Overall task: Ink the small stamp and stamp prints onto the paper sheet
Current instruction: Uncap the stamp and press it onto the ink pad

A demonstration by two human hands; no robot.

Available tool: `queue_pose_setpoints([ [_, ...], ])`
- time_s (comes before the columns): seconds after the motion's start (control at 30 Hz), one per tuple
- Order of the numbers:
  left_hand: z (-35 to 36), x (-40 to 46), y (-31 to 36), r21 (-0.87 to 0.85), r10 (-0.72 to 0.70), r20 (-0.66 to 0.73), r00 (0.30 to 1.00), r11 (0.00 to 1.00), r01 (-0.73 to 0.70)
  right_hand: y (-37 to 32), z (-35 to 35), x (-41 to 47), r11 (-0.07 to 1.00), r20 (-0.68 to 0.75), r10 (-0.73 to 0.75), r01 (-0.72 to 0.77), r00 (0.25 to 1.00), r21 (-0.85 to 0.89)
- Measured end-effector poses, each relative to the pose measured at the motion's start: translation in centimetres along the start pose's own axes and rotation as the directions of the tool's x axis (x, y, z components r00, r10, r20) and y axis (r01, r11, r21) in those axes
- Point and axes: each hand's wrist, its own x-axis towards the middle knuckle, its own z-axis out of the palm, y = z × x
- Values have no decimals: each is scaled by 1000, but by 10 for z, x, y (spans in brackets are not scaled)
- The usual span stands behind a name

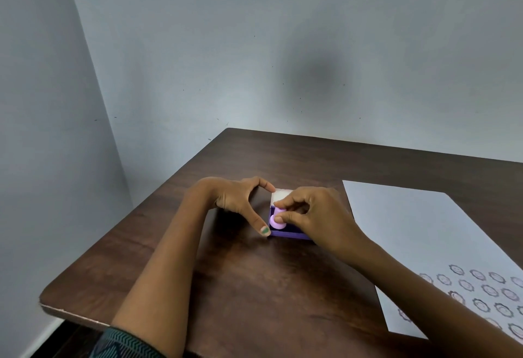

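Observation:
A small purple ink pad box lies on the brown table with its white lid tipped open at the far side. My right hand pinches a small lilac stamp with thumb and fingers, and the stamp sits down in the box. My left hand frames the box's left side: its forefinger tip touches the lid and its thumb tip touches the near left corner. The white paper sheet lies to the right, with several round purple prints in its near part.
The dark wooden table stands against a grey wall, with its left edge and chipped near left corner in view. My right forearm crosses the paper's near left edge. Bare wood shows between my arms and left of the box.

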Motion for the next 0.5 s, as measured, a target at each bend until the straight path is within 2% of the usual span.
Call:
queue_pose_setpoints([
  [0.3, 0, 4, -3, 30, -12, -4, 1000, 999, 12, -1, 7, -8, 990, -27, -123, 121, 992, -68],
  [0.5, 1, 6, -5, 28, -7, -7, 1000, 1000, 7, -1, 9, -7, 993, -69, -101, 96, 992, -67],
])
